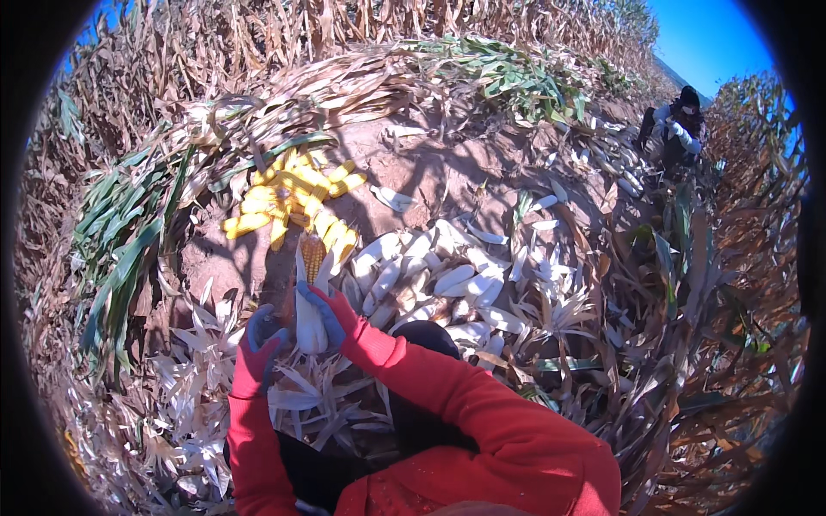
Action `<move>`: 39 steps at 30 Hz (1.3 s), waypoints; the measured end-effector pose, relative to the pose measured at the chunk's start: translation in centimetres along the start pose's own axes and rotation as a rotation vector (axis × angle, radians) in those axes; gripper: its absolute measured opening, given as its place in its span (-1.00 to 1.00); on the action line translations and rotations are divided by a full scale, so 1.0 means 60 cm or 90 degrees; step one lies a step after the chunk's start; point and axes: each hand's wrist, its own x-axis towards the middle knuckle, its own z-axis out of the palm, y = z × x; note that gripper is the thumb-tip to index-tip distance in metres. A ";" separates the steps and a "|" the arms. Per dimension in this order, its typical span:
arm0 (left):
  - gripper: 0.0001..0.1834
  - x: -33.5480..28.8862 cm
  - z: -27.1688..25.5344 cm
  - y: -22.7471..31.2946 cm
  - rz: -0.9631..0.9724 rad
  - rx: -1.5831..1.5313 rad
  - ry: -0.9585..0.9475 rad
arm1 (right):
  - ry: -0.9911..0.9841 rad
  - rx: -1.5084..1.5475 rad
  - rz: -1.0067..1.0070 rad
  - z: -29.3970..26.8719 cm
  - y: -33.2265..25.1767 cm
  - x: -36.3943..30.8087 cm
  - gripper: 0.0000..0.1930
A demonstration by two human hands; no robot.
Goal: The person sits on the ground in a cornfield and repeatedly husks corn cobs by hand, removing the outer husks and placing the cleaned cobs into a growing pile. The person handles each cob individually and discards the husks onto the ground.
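Note:
An ear of corn [310, 322] stands upright before me, its pale husk parted at the top so that yellow-orange kernels show. My right hand [330, 311], in a grey-blue glove, is closed around the husk from the right side. Just left of the ear, my gloved left hand [262, 330] has its fingers apart and curved, with nothing in it. Beyond the ear lies a pile of husked yellow cobs [292, 191]. To the right of my right hand is a heap of ears in pale husks [447, 279].
Loose dry husks [202, 361] cover the ground around my legs. Cut stalks and green leaves [120, 232] form a bank at left and behind the cobs. Standing dry corn [284, 30] rises at the back. Another person [675, 133] sits at the far right.

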 end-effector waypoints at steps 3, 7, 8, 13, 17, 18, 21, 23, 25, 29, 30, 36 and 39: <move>-0.40 -0.010 0.048 -0.078 0.004 -0.082 -0.044 | -0.009 -0.124 -0.055 0.013 0.023 -0.008 -0.61; -0.48 -0.025 0.050 -0.049 -0.012 -0.173 -0.009 | -0.118 -0.202 -0.073 0.013 0.050 0.003 -0.56; -0.48 -0.025 0.043 -0.040 -0.047 -0.219 -0.003 | -0.119 -0.130 -0.072 0.002 0.042 0.006 -0.56; -0.58 -0.041 0.005 0.035 -0.006 -0.420 0.069 | -0.024 0.053 0.032 -0.004 -0.033 0.009 -0.60; -0.58 -0.056 -0.010 0.016 0.000 -0.413 0.086 | -0.007 0.007 0.084 -0.026 -0.016 0.006 -0.68; -0.58 -0.064 -0.010 0.012 -0.003 -0.376 0.111 | -0.011 -0.023 0.086 -0.026 -0.008 0.004 -0.68; -0.64 -0.085 0.009 0.008 -0.080 -0.318 0.164 | -0.053 -0.043 0.044 0.002 -0.019 -0.014 -0.71; -0.66 -0.084 0.000 -0.002 -0.082 -0.271 0.153 | -0.046 -0.030 0.059 0.020 -0.027 -0.019 -0.65; -0.65 -0.085 -0.009 0.011 -0.063 -0.185 0.147 | -0.028 0.002 0.055 0.034 -0.026 -0.025 -0.51; -0.63 -0.046 -0.053 0.034 -0.053 -0.308 0.115 | -0.046 -0.050 0.060 0.014 0.006 -0.009 -0.58; -0.66 -0.035 -0.066 0.044 -0.042 -0.265 0.077 | -0.058 0.006 0.084 0.006 0.011 -0.004 -0.62; -0.66 0.011 -0.133 -0.094 0.037 0.087 0.094 | -0.092 -0.013 0.112 0.019 0.029 0.010 -0.55; -0.59 0.003 -0.054 -0.093 -0.064 0.002 0.017 | -0.168 -0.017 0.050 0.026 0.037 0.018 -0.56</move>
